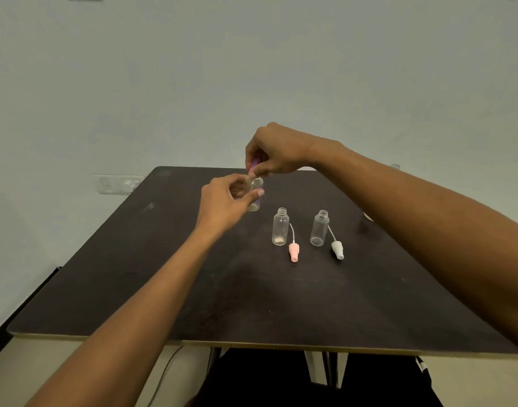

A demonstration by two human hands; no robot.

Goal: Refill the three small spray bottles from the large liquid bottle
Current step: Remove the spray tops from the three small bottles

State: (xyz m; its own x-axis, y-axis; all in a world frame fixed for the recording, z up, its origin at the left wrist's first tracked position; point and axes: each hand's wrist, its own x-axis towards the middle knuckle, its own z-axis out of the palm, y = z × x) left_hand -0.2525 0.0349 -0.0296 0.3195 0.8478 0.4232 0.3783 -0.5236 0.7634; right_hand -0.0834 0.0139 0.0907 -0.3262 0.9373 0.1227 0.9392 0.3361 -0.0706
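Dim, soft light; wide-angle edge distortion

The bench (164, 289) has a dark, scuffed top with rounded corners and a pale edge band along its near side, and it stands against a plain pale wall (252, 69). A white switch-and-socket plate (118, 183) is mounted on the wall just beyond the far left corner of the bench. A grey cable (165, 374) hangs below the near edge, near a metal bench leg (330, 368).

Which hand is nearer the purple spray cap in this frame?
Right. The right hand pinches the purple spray cap from above. The left hand is just below the cap, gripping the small clear bottle.
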